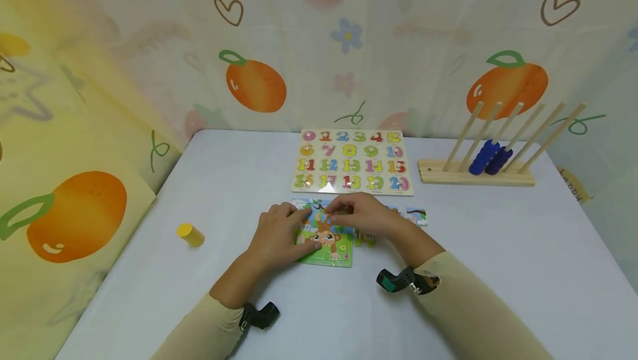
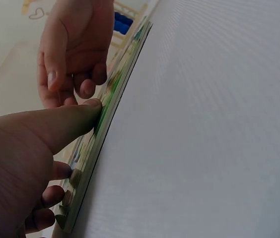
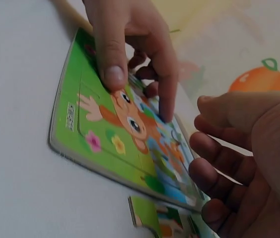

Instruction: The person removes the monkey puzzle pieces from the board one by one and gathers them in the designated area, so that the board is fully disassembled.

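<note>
Currently, the left hand (image 1: 276, 238) is spread wide, its thumb and index finger resting on a flat green-and-blue monkey jigsaw puzzle (image 1: 329, 239), which lies on the white tabletop (image 1: 324, 315). The right hand (image 1: 366, 215) hovers over the puzzle's far part, fingers loosely bent with nothing visible between them. Loose, printed jigsaw pieces (image 1: 416, 216) lie just right of the puzzle. Behind it sits a pale rectangular board of colourful numbers (image 1: 361, 166); farther right stands a wooden peg rack with blue beads (image 1: 453, 176).
</note>
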`<state>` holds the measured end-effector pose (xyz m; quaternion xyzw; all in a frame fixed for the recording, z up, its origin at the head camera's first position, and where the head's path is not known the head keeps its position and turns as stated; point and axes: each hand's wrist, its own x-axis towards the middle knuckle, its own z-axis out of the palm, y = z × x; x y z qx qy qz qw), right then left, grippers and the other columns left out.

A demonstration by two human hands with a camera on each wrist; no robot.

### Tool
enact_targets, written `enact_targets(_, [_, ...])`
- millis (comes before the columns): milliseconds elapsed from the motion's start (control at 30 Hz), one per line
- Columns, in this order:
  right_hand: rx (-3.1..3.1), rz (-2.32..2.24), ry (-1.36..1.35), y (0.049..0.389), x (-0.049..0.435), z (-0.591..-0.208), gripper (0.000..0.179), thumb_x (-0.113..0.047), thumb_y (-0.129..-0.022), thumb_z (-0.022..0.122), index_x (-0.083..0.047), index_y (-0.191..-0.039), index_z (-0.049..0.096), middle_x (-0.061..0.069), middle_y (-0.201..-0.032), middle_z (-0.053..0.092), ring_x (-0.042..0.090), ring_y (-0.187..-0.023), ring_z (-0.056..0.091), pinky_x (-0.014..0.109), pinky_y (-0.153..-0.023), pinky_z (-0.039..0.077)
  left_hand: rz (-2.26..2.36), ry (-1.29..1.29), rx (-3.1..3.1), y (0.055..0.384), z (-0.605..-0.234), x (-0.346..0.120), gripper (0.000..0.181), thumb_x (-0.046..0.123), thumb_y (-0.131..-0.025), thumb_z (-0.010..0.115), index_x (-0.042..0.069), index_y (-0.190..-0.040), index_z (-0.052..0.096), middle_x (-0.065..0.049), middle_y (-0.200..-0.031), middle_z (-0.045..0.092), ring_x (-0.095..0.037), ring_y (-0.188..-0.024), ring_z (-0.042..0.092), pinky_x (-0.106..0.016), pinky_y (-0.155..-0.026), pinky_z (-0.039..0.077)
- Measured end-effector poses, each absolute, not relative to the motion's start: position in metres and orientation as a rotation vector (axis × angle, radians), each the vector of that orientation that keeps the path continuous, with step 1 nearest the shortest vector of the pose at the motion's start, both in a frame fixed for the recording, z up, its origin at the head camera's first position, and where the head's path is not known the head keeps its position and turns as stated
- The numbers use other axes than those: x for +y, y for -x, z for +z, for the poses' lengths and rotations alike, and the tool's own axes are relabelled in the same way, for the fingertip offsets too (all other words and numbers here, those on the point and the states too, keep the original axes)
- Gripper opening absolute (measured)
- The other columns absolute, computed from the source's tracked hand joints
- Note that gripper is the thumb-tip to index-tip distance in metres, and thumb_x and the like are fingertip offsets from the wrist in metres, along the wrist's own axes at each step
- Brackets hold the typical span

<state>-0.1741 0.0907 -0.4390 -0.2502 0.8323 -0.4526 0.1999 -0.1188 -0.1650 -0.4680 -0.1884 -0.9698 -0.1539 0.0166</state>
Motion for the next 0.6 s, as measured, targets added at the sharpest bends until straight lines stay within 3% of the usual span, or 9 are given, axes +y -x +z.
enact_targets(267, [2.36, -1.252, 0.688, 0.18, 0.07, -0.448, 0.024, -0.02, -0.099, 0.077, -0.015, -0.122, 0.078, -0.007, -0.107, 0.074, 0.014, -0.096, 0.065, 0.035, -0.088, 0.053, -0.504, 0.56, -3.027, 0.119, -0.47, -0.164, 0.088, 0.07, -0.085, 0.079, 0.017, -0.152, 0.062, -0.004, -0.116, 0.058, -0.024, -0.103, 0.049, -0.045, -0.084, 0.037])
enact_targets(600, [2.461, -1.01, 0.809, 0.182, 0.063, -0.453, 0.024, -0.023, -0.093, 0.082, -0.023, -0.117, 0.081, -0.012, -0.107, 0.072, 0.009, -0.087, 0.062, 0.033, -0.082, 0.051, -0.533, 0.557, -2.996, 0.117, -0.469, -0.166, 0.087, 0.067, -0.083, 0.083, 0.014, -0.15, 0.064, -0.003, -0.115, 0.059, -0.023, -0.102, 0.049, -0.045, -0.083, 0.038])
